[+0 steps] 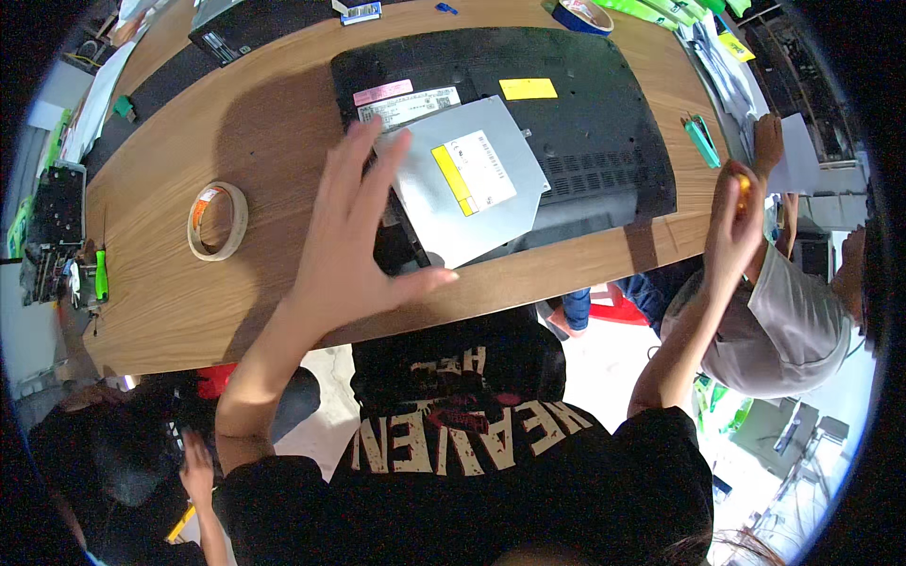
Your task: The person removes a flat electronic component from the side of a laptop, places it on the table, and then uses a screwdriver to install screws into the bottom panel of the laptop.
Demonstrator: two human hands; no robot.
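A black laptop (604,123) lies with its vented underside up on the wooden table. On top of it rests a silver optical disc drive (500,231) with a white and yellow label, set at an angle. My left hand (344,231) hovers at the drive's left edge, fingers and thumb spread apart; part of the drive's left side is hidden behind it. Off to the right, away from the laptop, my right hand (738,222) is closed around an orange-yellow handle (745,193). The rest of that tool is hidden.
A tape roll (236,231) stands left on the table (160,302). Farther left lies a green screwdriver (101,275). Teal-handled tweezers or pliers (701,141) lie right of the laptop. A black box (245,33) stands at the back. Another person (774,321) sits close on the right.
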